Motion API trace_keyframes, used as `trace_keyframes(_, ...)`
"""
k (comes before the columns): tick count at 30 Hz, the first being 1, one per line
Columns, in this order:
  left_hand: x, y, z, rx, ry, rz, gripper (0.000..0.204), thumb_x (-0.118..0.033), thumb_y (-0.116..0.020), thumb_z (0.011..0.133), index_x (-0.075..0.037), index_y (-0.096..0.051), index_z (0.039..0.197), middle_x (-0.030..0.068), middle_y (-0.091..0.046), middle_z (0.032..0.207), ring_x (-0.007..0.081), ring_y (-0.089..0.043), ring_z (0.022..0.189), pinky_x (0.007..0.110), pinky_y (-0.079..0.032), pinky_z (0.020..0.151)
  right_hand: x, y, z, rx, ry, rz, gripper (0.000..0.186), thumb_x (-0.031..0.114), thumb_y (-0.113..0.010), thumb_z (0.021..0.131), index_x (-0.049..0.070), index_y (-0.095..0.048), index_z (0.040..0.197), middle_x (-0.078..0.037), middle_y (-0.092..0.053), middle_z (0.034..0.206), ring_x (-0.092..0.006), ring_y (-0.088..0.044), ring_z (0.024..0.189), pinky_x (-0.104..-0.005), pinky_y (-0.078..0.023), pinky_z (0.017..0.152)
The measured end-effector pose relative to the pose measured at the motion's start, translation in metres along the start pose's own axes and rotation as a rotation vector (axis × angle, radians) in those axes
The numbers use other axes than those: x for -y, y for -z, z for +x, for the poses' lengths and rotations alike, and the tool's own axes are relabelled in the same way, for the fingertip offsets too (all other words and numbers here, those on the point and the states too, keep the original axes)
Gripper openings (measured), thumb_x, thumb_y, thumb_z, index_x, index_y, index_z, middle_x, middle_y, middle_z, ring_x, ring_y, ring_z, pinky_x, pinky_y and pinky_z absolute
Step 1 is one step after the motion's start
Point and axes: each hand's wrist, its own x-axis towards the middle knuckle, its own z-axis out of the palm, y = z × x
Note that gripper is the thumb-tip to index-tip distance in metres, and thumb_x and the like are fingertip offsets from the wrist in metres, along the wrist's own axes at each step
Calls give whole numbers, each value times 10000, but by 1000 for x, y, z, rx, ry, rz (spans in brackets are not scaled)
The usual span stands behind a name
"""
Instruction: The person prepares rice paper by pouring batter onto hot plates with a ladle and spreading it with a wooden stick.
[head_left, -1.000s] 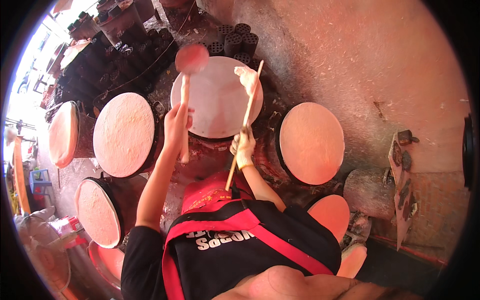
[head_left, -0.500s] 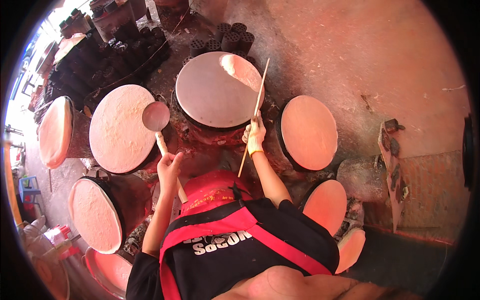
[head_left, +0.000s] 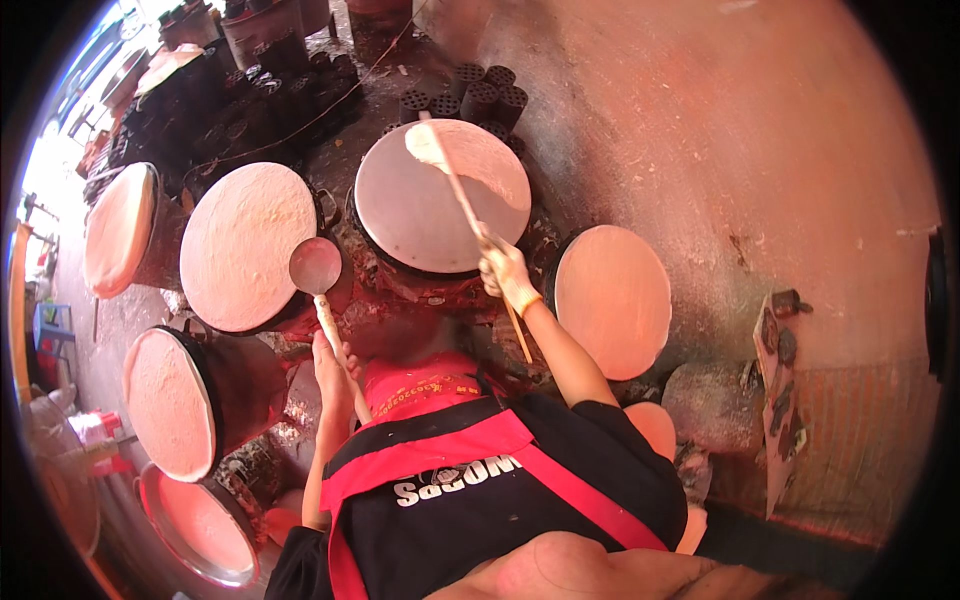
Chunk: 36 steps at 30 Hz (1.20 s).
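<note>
Left stove, near: dark drum [head_left: 245, 385]; a pale layer [head_left: 165, 405] covers its round top.
Left hand: bare hand [head_left: 335, 368] closed round the handle of the ladle [head_left: 315, 265].
Ladle: its bowl lies just beyond the left hand; whether it holds anything is hard to tell.
Right hand: gloved hand [head_left: 505, 268] wrapped round the stick [head_left: 458, 187].
Stick: runs from near the right stove's pale round top [head_left: 613, 300], through the right hand, to the far edge of the middle plate.
Middle plate: grey [head_left: 410, 225], with pale paste [head_left: 480, 150] along its far right side; the stick hides some paste, contact unclear.
Far: black holed cylinders [head_left: 480, 100], partly hidden by the plate.
</note>
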Motion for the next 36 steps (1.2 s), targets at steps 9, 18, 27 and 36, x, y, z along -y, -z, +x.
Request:
trace_keyframes(9, 46, -42, -14, -15, -59, -157, 236, -279, -467, 971, -48, -461, 1016, -2, -413, 672, 107, -411, 535, 248, -380, 437, 4, 28, 56, -8, 3, -146, 363, 289, -528, 936, 303, -494, 1297, 42, -369, 533, -73, -301, 347, -242, -249, 320)
trace_keyframes(18, 76, -41, -34, 0, 200, -513, 218, -248, -420, 986, -37, -450, 1033, 3, -400, 726, 52, -327, 513, 163, -279, 391, 43, 88, 52, 162, 3, -267, 204, 218, -493, 918, 218, -556, 1112, 46, -400, 551, -68, -312, 347, -239, -257, 303)
trace_keyframes(27, 76, -48, -44, -73, 128, -428, 314, -340, -459, 967, -33, -449, 1033, -5, -395, 723, 50, -311, 511, 163, -272, 399, 49, 81, 69, 492, -70, -386, 309, 322, -546, 925, 249, -565, 1225, 76, -344, 528, -40, -269, 352, -219, -214, 317)
trace_keyframes(36, 58, -46, -52, -134, 90, -356, 329, -355, -485, 954, -34, -451, 1023, 2, -400, 725, 48, -310, 506, 161, -265, 393, 78, 100, 131, 348, 1, -329, 301, 282, -581, 903, 194, -576, 1190, 72, -376, 528, -38, -266, 338, -222, -203, 306)
